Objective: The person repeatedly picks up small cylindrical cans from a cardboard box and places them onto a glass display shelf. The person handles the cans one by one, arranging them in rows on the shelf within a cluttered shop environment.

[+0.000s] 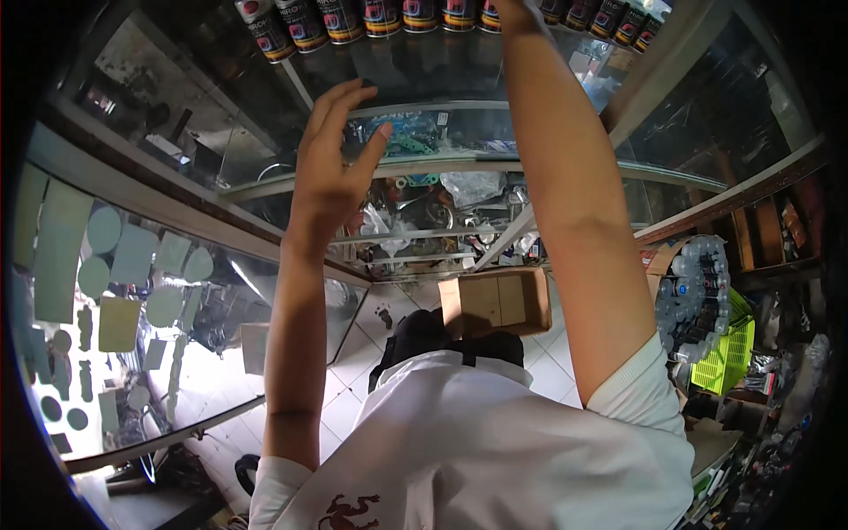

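Spray cans (380,18) lined on glass cabinet (424,88) top; left hand (331,155) released, right hand's grip unclear, at cans.

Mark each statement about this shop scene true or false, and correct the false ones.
1. The left hand is open with fingers spread in front of the glass cabinet. True.
2. The right hand reaches up to the row of spray cans. True.
3. A cardboard box stands on the top shelf. False: it sits low, on the tiled floor.
4. The basket at the right is red. False: it is bright green.
5. The left hand grips a can. False: it holds nothing.
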Demonstrator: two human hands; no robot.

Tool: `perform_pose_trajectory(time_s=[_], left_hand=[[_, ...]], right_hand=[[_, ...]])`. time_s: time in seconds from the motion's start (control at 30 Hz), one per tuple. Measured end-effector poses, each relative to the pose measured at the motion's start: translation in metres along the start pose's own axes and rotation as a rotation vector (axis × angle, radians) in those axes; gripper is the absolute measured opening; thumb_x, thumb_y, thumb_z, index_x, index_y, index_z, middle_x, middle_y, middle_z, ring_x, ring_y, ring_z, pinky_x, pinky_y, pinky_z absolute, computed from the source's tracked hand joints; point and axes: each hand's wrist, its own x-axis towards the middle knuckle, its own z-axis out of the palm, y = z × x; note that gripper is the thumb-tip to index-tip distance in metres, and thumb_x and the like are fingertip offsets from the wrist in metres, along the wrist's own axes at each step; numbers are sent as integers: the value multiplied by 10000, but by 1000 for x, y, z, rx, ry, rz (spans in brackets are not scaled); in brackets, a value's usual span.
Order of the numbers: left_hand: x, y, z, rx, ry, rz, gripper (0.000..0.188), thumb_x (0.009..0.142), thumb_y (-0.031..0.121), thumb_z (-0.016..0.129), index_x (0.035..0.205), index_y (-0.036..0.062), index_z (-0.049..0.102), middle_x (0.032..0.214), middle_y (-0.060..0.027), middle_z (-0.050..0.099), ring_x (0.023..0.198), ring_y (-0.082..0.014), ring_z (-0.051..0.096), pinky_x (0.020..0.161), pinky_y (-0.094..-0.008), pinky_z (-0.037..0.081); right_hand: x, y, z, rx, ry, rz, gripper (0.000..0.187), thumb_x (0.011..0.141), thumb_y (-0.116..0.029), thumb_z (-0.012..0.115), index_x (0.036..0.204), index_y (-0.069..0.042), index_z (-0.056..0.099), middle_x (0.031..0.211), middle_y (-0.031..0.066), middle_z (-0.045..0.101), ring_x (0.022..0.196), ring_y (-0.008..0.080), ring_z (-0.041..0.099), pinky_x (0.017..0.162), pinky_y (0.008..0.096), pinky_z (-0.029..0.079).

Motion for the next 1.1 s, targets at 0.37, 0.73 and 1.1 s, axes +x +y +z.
perform_pose_trajectory(time_s=[0.37,0.73,1.1], left_hand=[[193,-32,74,253,-55,275,701,944,364,656,1504,5,435,1588,-276,355,1478,-428,330,1225,-570,243],[282,-53,138,587,-111,227,762,908,400,653,1534,55,389,1639,-199,296,1501,-438,278,1128,-743,233],[206,-28,120,159,208,379,619,762,216,864,1249,43,522,1252,-176,551,1204,-378,562,989,-463,434]], right_hand=[[-44,43,10,20,207,-62,638,844,-209,724,1366,5,426,1236,302,538,1210,469,555,974,514,527],[-26,57,10,8,219,87,883,815,-283,780,1477,20,280,1451,301,393,1369,476,422,1077,557,455],[60,45,-10,523,517,944,1030,771,-394,842,1501,-17,220,1572,296,249,1444,469,324,1141,602,327]])
